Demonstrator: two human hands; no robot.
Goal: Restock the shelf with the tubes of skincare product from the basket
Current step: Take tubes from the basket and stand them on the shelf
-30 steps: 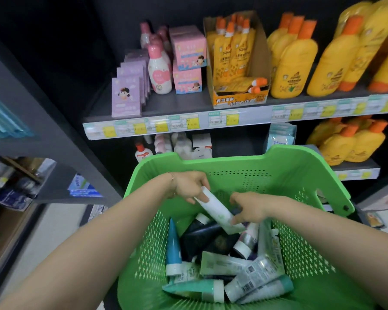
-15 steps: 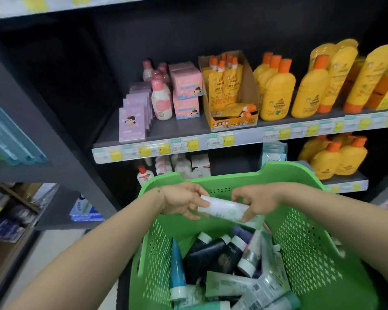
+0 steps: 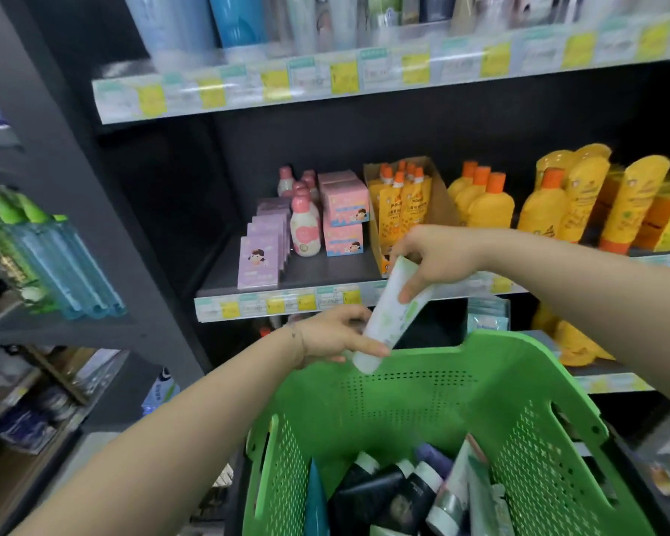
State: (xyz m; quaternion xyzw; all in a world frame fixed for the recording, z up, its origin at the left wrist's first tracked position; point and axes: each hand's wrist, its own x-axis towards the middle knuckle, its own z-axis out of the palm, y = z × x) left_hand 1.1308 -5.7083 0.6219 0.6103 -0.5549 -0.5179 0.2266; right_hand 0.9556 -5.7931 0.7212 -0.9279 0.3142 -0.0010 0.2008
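Observation:
A white tube with pale green print (image 3: 393, 311) is held tilted above the far rim of the green basket (image 3: 492, 365). My right hand (image 3: 434, 257) grips its upper, crimped end. My left hand (image 3: 337, 336) holds its lower, cap end. Inside the basket lie several more tubes (image 3: 403, 493), black, teal, purple and white. The middle shelf (image 3: 287, 303) runs just behind my hands, and a higher shelf (image 3: 248, 90) holds tall blue and grey products.
The middle shelf carries purple boxes (image 3: 260, 261), a pink-capped bottle (image 3: 304, 226), pink boxes (image 3: 345, 214), an orange pouch carton (image 3: 403, 203) and yellow bottles (image 3: 492, 206). A dark upright post (image 3: 105, 234) separates the left bay with green and blue bottles (image 3: 55, 261).
Both hands have lifted the white tube out of the basket, up to the level of the middle shelf's edge. The view has tilted upward and now shows a higher shelf.

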